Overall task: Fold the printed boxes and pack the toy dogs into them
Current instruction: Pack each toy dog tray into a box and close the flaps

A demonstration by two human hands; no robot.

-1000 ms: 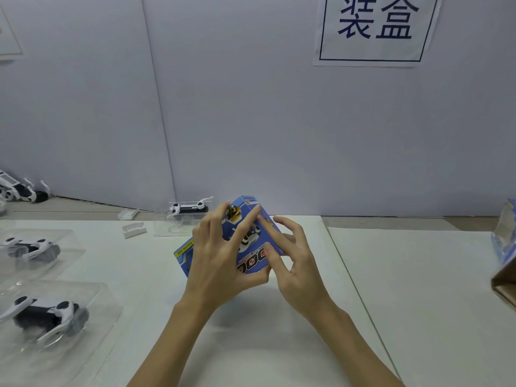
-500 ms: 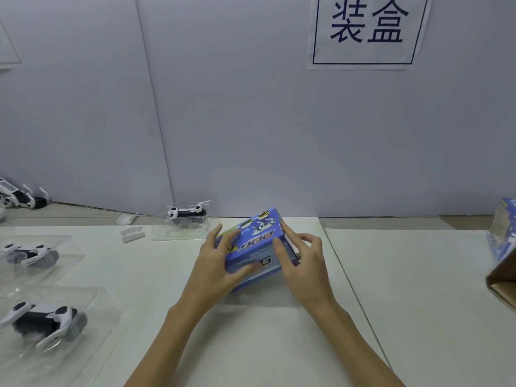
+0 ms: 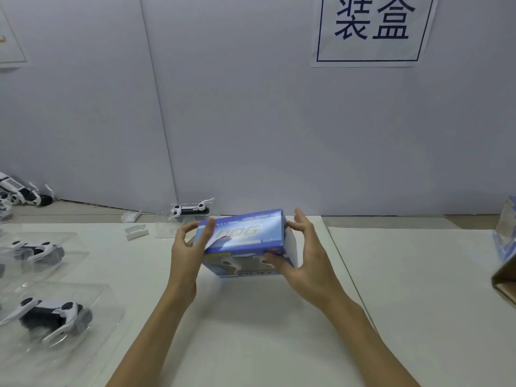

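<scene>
A blue printed box (image 3: 245,236) with a toy dog picture on its front is held just above the white table (image 3: 251,331), in the middle of the view. My left hand (image 3: 187,255) grips its left end, thumb on the top face. My right hand (image 3: 304,258) holds the right end, thumb pressing the front face and fingers spread behind the white end flap. Toy dogs in clear plastic trays lie at the left: one near (image 3: 53,317), one farther back (image 3: 39,251), and another by the wall (image 3: 190,210).
Small white plastic pieces (image 3: 136,231) lie left of the box. More toy dogs (image 3: 19,194) sit at the far left by the wall. A cardboard carton (image 3: 505,277) with a blue box (image 3: 505,233) stands at the right edge. A seam (image 3: 346,269) joins two tables.
The box has turned from standing tilted on edge to lying level with its long top face up. Both hands shifted from its front to its two ends.
</scene>
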